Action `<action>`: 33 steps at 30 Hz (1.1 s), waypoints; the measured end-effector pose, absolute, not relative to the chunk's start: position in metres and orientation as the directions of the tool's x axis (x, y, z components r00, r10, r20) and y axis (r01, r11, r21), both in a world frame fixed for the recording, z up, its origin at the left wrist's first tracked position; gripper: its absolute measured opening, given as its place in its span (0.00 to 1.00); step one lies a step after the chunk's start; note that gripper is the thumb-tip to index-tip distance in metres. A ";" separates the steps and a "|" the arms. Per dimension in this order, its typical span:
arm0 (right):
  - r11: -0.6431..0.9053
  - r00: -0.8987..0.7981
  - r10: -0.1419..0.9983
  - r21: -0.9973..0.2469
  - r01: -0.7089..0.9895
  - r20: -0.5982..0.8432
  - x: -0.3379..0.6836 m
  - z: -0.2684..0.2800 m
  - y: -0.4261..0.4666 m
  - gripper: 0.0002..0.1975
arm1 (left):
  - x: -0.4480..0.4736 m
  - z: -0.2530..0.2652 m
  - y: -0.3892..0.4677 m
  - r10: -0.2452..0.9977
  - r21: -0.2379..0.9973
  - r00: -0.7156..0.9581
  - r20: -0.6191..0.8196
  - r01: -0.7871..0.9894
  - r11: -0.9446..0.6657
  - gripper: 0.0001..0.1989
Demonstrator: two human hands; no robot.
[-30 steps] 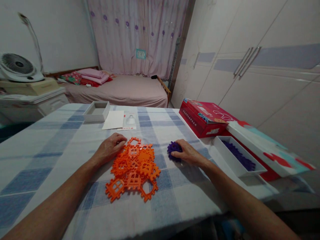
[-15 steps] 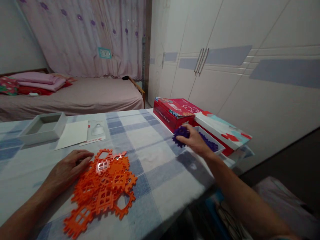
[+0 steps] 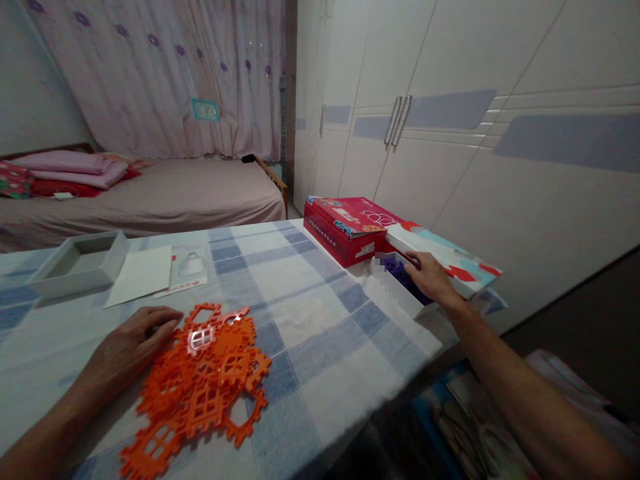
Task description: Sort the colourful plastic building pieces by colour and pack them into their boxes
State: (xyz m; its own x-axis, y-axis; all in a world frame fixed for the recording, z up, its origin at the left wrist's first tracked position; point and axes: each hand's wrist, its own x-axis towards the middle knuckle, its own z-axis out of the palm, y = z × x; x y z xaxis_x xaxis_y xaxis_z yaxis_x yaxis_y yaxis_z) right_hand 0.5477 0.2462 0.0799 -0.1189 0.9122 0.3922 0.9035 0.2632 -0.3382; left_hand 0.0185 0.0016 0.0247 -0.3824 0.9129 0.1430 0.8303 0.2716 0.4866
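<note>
the right hand [image 3: 434, 277] lay over the open white box [image 3: 404, 298], its fingers at the purple toothed pieces [image 3: 395, 268]; whether it grasped one could not be told. the left hand [image 3: 127, 347], relaxed with nothing visible in its hold, rested beside the heaped orange toothed building pieces [image 3: 205, 407] on the checked tablecloth [image 3: 320, 347]. a wrist bearing on the box's wall could plausibly have tipped it, spilling purple pieces.
</note>
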 end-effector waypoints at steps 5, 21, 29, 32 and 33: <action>0.356 -0.266 0.906 -0.256 0.899 0.329 0.551 0.077 0.239 0.21 | 0.018 0.022 0.004 0.912 0.498 -0.377 0.163 0.829 0.254 0.20; 0.595 -0.479 0.655 -0.007 0.804 0.584 0.529 0.071 0.242 0.22 | 0.047 0.034 0.004 0.823 0.564 -0.423 0.379 0.811 0.157 0.14; 0.868 -0.813 0.440 -0.412 0.277 0.381 0.317 0.077 0.183 0.20 | 0.028 0.016 0.009 0.701 0.434 -0.555 0.449 0.821 0.372 0.20; 0.830 -0.874 0.404 -0.508 0.228 0.268 0.240 0.074 0.170 0.21 | 0.029 0.012 0.009 0.719 0.390 -0.553 0.421 0.826 0.407 0.22; 0.774 -0.864 0.453 -0.578 0.259 0.220 0.217 0.073 0.168 0.21 | 0.031 0.011 0.008 0.729 0.374 -0.547 0.412 0.831 0.412 0.21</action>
State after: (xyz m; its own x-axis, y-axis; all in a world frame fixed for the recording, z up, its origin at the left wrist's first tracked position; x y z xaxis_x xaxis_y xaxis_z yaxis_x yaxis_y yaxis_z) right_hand 0.2171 0.1680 0.0733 -0.8638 0.4532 0.2203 0.2587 0.7740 -0.5779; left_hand 0.0305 0.0083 0.0112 -0.5467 0.7292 0.4116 0.8309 0.4118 0.3741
